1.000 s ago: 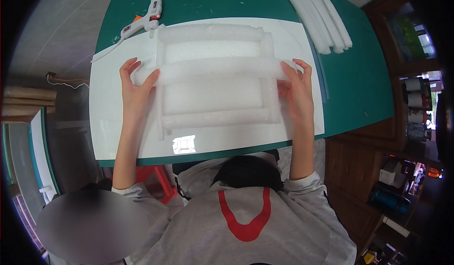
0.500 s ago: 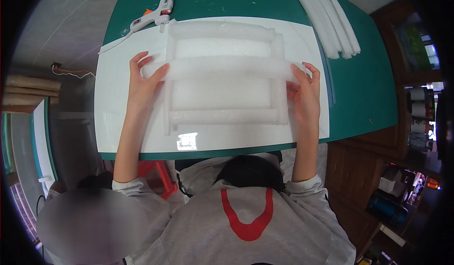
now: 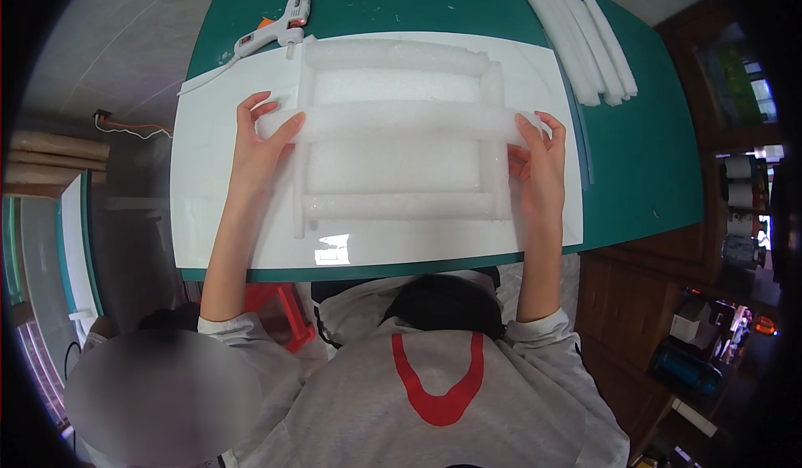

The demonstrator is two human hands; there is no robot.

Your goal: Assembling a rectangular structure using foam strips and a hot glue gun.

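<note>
A long white foam strip runs crosswise over a white foam frame, whose strips form a rectangle around a foam sheet. At the strip's left end, my left hand is closed on it, thumb on the near side and fingers beyond. My right hand grips the other end the same way, its thumb on top and some fingers curled below. The strip sticks out past both sides of the frame. Whether it touches the frame's side strips cannot be told from here.
A white glue gun with a cord lies beyond the frame at the upper left. Several loose foam strips rest at the far right. Beneath the work is a white board on a green table. A red stool stands below the near edge.
Both hands keep hold of the foam strip. My left hand and the strip's left end have shifted very slightly right; the whole view has moved a little too.
</note>
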